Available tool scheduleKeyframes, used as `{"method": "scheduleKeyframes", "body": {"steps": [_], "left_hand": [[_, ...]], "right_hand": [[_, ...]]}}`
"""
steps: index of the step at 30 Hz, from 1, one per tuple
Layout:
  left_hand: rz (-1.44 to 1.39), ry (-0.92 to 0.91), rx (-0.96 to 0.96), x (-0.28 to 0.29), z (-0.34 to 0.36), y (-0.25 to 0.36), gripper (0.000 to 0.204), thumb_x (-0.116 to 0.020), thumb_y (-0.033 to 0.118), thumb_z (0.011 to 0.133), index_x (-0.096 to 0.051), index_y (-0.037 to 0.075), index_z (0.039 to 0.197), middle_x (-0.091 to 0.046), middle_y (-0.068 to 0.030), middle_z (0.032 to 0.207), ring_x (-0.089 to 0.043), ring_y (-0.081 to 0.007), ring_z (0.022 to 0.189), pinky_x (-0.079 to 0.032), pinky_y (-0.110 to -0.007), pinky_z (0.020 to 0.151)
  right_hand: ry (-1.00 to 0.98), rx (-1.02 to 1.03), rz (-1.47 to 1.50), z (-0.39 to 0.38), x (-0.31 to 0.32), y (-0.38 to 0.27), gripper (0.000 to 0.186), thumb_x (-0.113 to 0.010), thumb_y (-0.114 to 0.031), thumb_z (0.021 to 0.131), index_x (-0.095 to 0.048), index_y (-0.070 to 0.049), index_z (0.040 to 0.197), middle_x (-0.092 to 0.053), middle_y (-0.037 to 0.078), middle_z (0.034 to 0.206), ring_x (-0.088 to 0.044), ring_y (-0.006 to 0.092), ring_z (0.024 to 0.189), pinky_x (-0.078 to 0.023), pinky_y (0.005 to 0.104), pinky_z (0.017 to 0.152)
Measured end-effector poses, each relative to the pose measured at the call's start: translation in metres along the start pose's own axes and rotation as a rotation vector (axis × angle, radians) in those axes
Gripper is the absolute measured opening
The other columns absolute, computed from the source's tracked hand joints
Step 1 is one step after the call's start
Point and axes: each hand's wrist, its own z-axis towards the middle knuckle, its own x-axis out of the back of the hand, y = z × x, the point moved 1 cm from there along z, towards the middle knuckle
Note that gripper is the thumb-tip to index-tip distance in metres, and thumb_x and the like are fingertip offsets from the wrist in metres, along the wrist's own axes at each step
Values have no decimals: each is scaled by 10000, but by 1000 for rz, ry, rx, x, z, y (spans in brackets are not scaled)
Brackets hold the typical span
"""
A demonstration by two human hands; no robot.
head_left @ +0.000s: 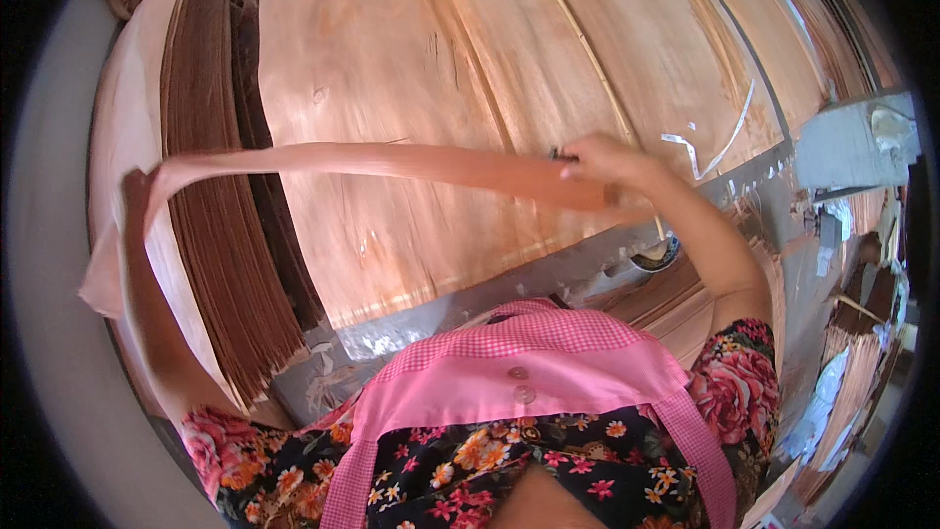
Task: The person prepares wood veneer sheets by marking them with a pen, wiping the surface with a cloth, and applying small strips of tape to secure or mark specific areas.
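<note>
While both hands were up over the work, a long thin reddish wood strip (392,163) spanned between them, in the air above the near half of the wide wood sheet (372,78). Using that sheet as reference.

Left hand (137,186): out past the sheet's left edge, motion-blurred. Strip ran into the left fingers and bent sharply there; its tail hung down on the outer side of the wrist. Fingers looked closed on the strip; exact finger positions unreadable in the blur.

Right hand (602,159): over the sheet's near right part. Right fingers (580,149) were curled shut around a small dark object (559,154), one end poking out to the left, just at the strip's upper edge. Strip's right end sat directly below those fingers, on the person's side, blurred. Couldn't tell whether they also touched or pinched it.

Mid-strip had no fingers on it and bowed slightly upward.

Around: dark brown stack of thin sheets (201,127) just left of the wide sheet, strip crossing over it. Thin pole (578,34) lay lengthwise on the sheet. Bowl (658,257) just off its near edge, partly hidden by the right forearm. Pale grey block (847,152) off its right side.
</note>
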Motion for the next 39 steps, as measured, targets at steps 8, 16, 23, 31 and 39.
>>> {"method": "scheduleKeyframes", "body": {"steps": [8, 16, 23, 31, 39], "left_hand": [[-98, 339, -249, -24, 278, 353, 166, -522, 179, 798, -522, 20, 846, -535, -147, 828, -492, -234, 749, -419, -355, 622], [-679, 254, -821, -70, 104, 596, 455, -636, 143, 734, -486, 85, 1160, -482, -122, 1177, -471, -295, 1058, -428, -337, 854], [-2261, -1264, 396, -54, 34, 616, 513, -595, 262, 811, -411, -41, 1182, -455, -163, 1193, -475, -250, 1071, -431, -366, 856], [-1580, 28, 133, -30, -13, 654, 609, -663, 185, 751, -352, -70, 1209, -360, -227, 1250, -400, -330, 1138, -390, -408, 901], [-512, 16, -871, -118, -110, 686, 387, -525, 273, 793, -504, 93, 1135, -433, -96, 1238, -354, -311, 1184, -232, -499, 985]], "right_hand": [[79, -394, 950, 10, -52, -43, 269, -628, -233, 789, -579, -4, 922, -535, 50, 617, -494, 136, 549, -393, 301, 482], [211, -560, 1459, 30, -26, -14, 177, -644, -207, 777, -527, -74, 787, -438, -37, 551, -345, 42, 398, -263, 227, 352], [218, -362, 1815, -3, 68, -24, 255, -640, -321, 769, -576, -80, 826, -359, -94, 444, -314, -2, 354, -299, 157, 390], [388, -481, 1143, -15, -21, 10, 258, -639, -306, 763, -544, -66, 757, -518, -2, 584, -457, 95, 435, -324, 245, 390], [568, -445, 597, 9, -101, 54, 375, -660, -356, 707, -560, -14, 825, -607, 173, 768, -591, 317, 752, -445, 387, 663]]}}
